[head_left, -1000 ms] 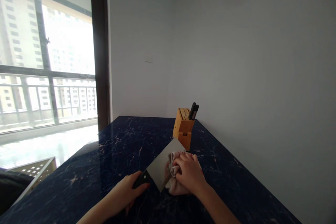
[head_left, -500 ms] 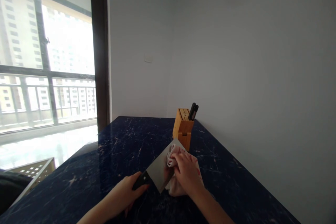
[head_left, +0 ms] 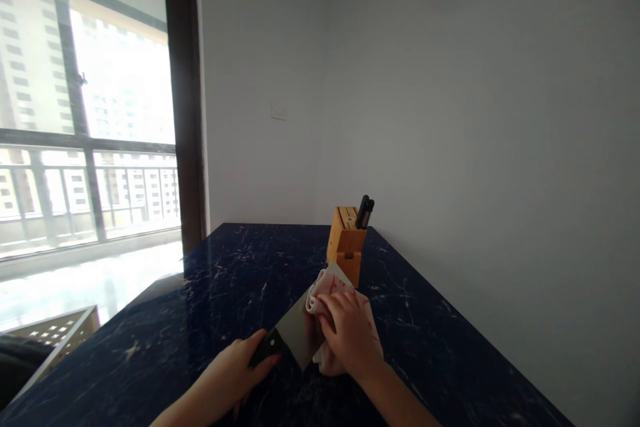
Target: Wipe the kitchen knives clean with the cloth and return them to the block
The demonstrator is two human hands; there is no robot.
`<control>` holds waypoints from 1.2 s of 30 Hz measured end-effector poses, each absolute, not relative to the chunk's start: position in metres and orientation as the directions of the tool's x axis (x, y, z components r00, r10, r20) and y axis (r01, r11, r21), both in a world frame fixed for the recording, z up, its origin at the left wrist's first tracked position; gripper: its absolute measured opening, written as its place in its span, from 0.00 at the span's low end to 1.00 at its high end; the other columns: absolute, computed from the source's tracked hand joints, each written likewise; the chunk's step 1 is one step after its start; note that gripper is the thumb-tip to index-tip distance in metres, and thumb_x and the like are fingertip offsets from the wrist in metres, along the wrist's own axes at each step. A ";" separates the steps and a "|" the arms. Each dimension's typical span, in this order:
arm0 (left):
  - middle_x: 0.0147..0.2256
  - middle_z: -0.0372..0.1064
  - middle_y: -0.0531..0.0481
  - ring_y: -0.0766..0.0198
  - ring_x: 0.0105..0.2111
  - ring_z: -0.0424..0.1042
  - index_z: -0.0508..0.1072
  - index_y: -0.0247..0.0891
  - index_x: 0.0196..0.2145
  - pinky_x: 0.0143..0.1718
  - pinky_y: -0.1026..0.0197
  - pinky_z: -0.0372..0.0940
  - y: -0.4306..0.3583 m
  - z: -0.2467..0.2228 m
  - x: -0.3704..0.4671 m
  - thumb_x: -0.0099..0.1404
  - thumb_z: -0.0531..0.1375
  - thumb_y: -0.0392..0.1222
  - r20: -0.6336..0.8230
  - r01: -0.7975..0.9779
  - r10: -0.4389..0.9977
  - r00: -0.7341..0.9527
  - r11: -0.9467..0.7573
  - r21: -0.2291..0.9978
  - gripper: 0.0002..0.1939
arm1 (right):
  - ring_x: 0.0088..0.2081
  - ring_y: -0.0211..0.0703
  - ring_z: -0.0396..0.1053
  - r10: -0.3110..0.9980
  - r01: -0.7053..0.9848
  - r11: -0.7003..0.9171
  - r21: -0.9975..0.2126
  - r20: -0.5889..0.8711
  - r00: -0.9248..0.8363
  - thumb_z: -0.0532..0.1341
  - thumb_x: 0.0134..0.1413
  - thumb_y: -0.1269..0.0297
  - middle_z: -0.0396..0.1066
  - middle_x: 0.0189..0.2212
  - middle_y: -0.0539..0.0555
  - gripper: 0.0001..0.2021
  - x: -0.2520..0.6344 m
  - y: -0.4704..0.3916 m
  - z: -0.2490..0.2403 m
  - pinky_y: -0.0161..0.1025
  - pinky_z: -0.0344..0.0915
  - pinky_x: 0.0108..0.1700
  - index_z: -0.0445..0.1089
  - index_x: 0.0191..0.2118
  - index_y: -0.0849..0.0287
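Observation:
My left hand (head_left: 239,368) is closed around the black handle of a cleaver (head_left: 296,332), whose broad steel blade slants up and to the right above the table. In my right hand (head_left: 349,332) is a folded cloth (head_left: 327,285), pale pink with red marks, pressed against the blade's upper face. Part of the cloth hangs behind and below the blade's right side. The cloth and fingers cover much of the blade; its far corner shows just in front of the knife block.
A wooden knife block (head_left: 346,240) with black-handled tools in it stands beyond the blade on the dark blue marbled table (head_left: 260,260). Grey walls rise behind and to the right. A perforated light-coloured basket or chair edge (head_left: 65,333) sits at the lower left, near the window.
My right hand and the cloth have shifted slightly left and up along the blade. My left hand keeps its hold on the cleaver. The whole view has moved a little.

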State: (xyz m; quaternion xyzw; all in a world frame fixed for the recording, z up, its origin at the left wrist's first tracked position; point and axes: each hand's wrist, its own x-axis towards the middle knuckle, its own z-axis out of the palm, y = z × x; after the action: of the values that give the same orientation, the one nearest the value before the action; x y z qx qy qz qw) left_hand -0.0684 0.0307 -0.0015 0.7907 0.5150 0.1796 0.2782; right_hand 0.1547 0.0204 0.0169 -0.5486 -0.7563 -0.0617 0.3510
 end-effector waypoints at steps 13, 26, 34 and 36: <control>0.29 0.75 0.49 0.57 0.31 0.74 0.67 0.42 0.42 0.29 0.63 0.62 0.028 0.002 -0.069 0.60 0.49 0.53 0.121 0.836 0.897 0.425 -0.440 0.328 0.18 | 0.43 0.44 0.61 0.718 0.888 0.403 -0.220 0.678 -0.157 0.56 0.53 0.67 0.67 0.37 0.49 0.14 0.159 0.019 0.036 0.43 0.50 0.47 0.64 0.46 0.48; 0.29 0.75 0.47 0.55 0.30 0.74 0.67 0.41 0.42 0.27 0.62 0.61 0.028 0.004 -0.070 0.62 0.48 0.52 0.163 0.832 0.868 0.468 -0.495 0.250 0.17 | 0.45 0.45 0.62 0.663 0.845 0.446 -0.296 0.743 -0.090 0.54 0.49 0.72 0.68 0.40 0.52 0.14 0.167 0.023 0.032 0.44 0.52 0.49 0.64 0.44 0.54; 0.29 0.74 0.49 0.56 0.30 0.74 0.67 0.42 0.42 0.26 0.64 0.59 0.030 0.006 -0.070 0.62 0.48 0.52 0.191 0.824 0.843 0.502 -0.534 0.191 0.17 | 0.39 0.44 0.66 0.621 0.846 0.336 -0.415 0.772 0.133 0.53 0.49 0.69 0.68 0.40 0.53 0.15 0.204 0.037 0.043 0.41 0.58 0.40 0.63 0.45 0.55; 0.28 0.74 0.49 0.57 0.30 0.74 0.67 0.42 0.42 0.26 0.65 0.59 0.029 0.007 -0.070 0.62 0.48 0.52 0.194 0.820 0.841 0.505 -0.538 0.196 0.17 | 0.37 0.43 0.66 0.626 0.831 0.337 -0.442 0.765 0.154 0.53 0.48 0.69 0.69 0.38 0.52 0.16 0.209 0.038 0.044 0.40 0.59 0.40 0.63 0.45 0.55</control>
State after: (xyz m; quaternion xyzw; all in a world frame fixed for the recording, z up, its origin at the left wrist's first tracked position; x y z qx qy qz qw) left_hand -0.0701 0.0291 0.0074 0.8666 0.4793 0.1336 0.0391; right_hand 0.2094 0.0385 0.0441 -0.5668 -0.6425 -0.1016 0.5055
